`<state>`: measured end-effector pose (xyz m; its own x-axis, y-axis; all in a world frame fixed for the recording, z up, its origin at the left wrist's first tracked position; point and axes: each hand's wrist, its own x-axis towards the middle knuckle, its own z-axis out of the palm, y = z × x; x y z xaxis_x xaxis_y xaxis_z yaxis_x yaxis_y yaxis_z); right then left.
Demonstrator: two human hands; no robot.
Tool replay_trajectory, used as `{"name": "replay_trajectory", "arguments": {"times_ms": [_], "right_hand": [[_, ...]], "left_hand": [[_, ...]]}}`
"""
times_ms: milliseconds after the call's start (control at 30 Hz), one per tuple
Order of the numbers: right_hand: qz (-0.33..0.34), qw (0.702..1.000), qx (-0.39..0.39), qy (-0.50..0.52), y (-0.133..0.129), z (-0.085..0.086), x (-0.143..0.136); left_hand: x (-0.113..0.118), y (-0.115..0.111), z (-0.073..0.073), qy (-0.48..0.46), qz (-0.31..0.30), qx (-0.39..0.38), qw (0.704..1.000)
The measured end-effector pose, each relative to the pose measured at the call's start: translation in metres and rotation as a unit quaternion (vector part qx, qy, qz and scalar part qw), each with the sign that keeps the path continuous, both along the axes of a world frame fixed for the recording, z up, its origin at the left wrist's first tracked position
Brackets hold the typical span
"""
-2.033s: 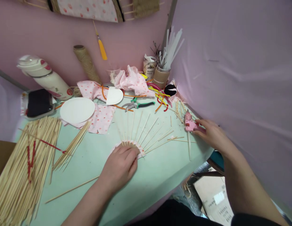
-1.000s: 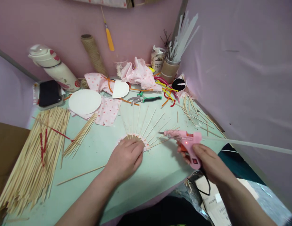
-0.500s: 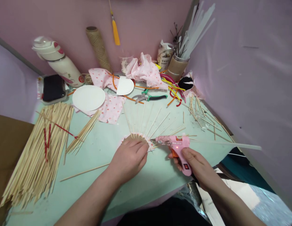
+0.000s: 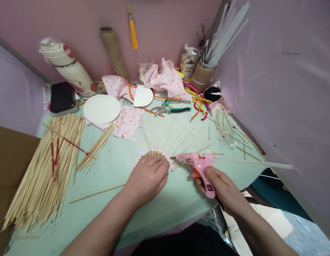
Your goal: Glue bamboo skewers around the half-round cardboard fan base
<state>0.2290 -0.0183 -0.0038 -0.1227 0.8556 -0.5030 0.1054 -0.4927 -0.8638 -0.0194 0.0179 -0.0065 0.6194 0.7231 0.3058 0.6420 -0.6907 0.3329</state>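
My right hand (image 4: pixel 220 183) grips a pink hot glue gun (image 4: pixel 200 165) by its handle, fingers at the orange trigger. A long clear glue stick (image 4: pixel 250 163) juts from the gun's rear. The nozzle points left at the edge of a brown cardboard piece (image 4: pixel 155 155). From this cardboard several thin wooden sticks (image 4: pixel 162 132) fan out away from me. Pink dotted fabric (image 4: pixel 171 164) shows around its rim. My left hand (image 4: pixel 150 176) lies over the cardboard with fingers bent and together, holding it down and hiding its near part.
A big pile of wooden sticks (image 4: pixel 44 174) lies at left beside a smaller bundle (image 4: pixel 97 147). Behind are a white disc (image 4: pixel 102 109), pruning shears (image 4: pixel 171 109), pipe cleaners (image 4: pixel 198 97), a bottle (image 4: pixel 70 73) and a twine roll (image 4: pixel 114 53). Stick offcuts (image 4: pixel 241 142) lie at right.
The view has shifted slightly. The glue gun's nozzle stays at the cardboard's right edge, and both hands keep nearly the same place and grip.
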Motion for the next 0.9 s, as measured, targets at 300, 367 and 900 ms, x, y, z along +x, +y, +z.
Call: {"name": "replay_trajectory", "arguments": {"times_ms": [300,367,900], "right_hand": [[-0.023,0.999,-0.007,0.021,-0.002,0.002,-0.004],[-0.037,0.999,-0.016,0.025,-0.003,0.005,-0.007],[-0.085,0.993,-0.039,0.068,-0.009,0.011,-0.015]], "left_hand": [[0.000,0.000,0.001,0.003,0.000,-0.012,1.000],[0.000,0.000,0.001,0.003,-0.001,-0.012,1.000],[0.000,0.000,0.003,0.003,-0.005,-0.007,1.000]]}}
